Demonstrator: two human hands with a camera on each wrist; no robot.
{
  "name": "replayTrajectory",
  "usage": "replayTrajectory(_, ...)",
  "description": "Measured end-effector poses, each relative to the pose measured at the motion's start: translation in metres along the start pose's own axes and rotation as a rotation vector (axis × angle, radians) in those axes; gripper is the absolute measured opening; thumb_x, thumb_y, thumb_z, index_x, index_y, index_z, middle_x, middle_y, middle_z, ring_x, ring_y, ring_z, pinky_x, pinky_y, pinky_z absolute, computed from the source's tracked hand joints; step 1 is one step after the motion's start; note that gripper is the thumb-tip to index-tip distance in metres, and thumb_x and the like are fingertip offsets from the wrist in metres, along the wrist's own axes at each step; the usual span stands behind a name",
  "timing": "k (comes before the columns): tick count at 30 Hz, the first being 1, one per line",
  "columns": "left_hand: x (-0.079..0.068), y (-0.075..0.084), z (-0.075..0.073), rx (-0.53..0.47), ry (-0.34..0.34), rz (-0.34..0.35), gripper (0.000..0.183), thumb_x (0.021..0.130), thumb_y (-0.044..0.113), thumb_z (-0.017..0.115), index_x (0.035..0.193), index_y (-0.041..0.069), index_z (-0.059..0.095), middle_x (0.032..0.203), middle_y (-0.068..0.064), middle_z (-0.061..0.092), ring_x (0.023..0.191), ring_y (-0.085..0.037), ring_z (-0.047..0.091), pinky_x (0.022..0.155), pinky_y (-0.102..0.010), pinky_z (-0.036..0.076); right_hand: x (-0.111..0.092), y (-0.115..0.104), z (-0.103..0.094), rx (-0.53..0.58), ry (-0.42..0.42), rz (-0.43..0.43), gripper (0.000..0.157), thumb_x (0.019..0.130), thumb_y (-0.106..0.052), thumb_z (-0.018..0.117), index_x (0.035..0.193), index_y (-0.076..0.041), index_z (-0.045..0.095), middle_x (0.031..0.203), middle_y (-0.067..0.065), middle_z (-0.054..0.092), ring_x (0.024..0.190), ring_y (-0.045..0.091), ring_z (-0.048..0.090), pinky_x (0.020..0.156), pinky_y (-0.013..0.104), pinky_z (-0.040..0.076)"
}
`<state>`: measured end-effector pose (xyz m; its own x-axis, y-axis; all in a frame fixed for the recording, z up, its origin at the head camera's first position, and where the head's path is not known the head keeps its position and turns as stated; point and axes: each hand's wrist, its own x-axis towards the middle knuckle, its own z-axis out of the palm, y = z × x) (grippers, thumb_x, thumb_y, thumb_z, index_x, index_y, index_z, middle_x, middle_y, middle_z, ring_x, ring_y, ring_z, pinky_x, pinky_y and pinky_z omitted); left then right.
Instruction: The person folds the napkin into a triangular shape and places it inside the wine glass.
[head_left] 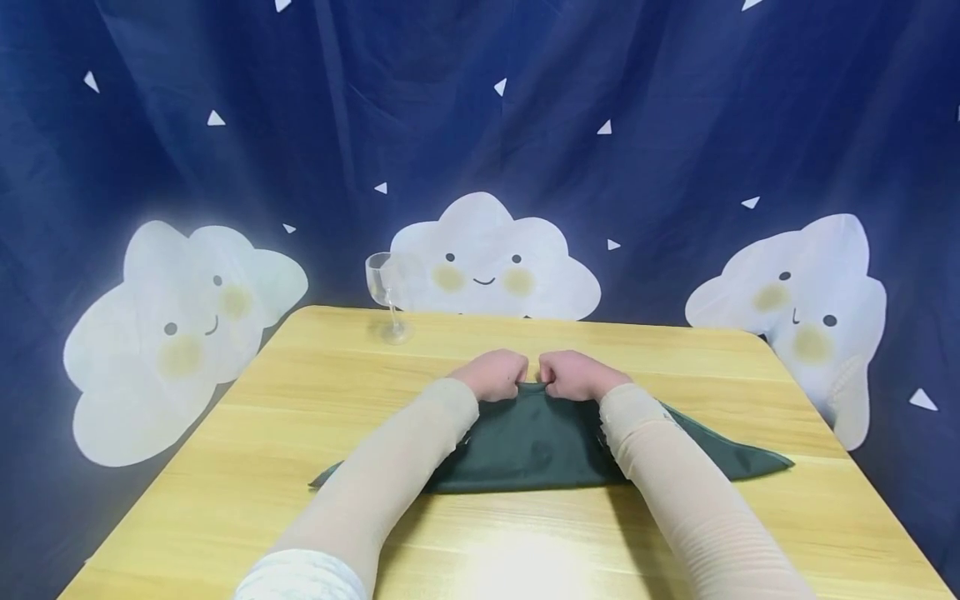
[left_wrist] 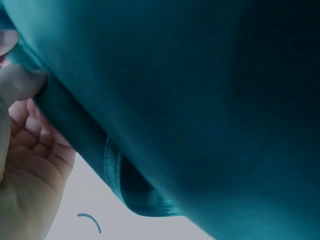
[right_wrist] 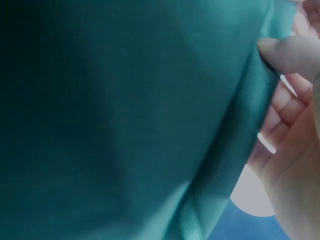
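I sit in a curtained-off spot dressed like a children's room; whether it belongs to a home, a nursery or a studio, I can't tell. The childlike look comes from the navy curtain [head_left: 420, 108], which hangs in folds behind the table [head_left: 225, 467] and down past both its sides. White triangles [head_left: 216, 119] are scattered across it, and smiling clouds [head_left: 483, 237] with yellow cheeks show behind the table, to its left and to its right. More homely is the clear stemmed wine glass [head_left: 379, 282] near the table's far left corner.
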<state>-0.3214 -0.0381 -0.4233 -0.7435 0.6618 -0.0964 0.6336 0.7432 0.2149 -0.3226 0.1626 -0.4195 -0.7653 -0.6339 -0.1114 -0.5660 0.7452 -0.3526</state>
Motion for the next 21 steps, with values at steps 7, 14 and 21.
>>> replayTrajectory(7,-0.0013,-0.0055,-0.0005,-0.065,-0.016,0.046,0.020,0.088,-0.006,0.057,0.083,0.012,0.051,0.079,0.000,0.047,0.075,-0.018,0.045,0.071,-0.029,0.036,-0.0030,0.0063,0.0037,-0.009,0.063,-0.082,0.022,0.086,0.002,0.066,0.083,-0.015,0.052,0.079,-0.002,0.050,0.075,0.018,0.049,0.074,0.036,0.043)
replayTrajectory(14,-0.0021,-0.0100,-0.0020,-0.101,-0.035,0.070,0.020,0.092,-0.003,0.062,0.085,0.013,0.054,0.082,0.000,0.051,0.078,-0.017,0.048,0.074,-0.029,0.039,-0.0032,0.0089,0.0042,-0.040,0.099,-0.230,0.029,0.079,0.009,0.069,0.077,-0.013,0.051,0.078,-0.004,0.045,0.074,0.016,0.045,0.071,0.034,0.042)
replayTrajectory(21,-0.0018,-0.0068,-0.0008,0.071,-0.053,0.192,0.021,0.094,-0.007,0.053,0.082,0.011,0.049,0.080,-0.001,0.039,0.076,-0.018,0.038,0.073,-0.030,0.032,-0.0013,0.0081,0.0045,-0.132,0.118,-0.289,0.031,0.077,0.011,0.061,0.073,-0.015,0.046,0.072,-0.006,0.038,0.068,0.015,0.041,0.067,0.032,0.038)
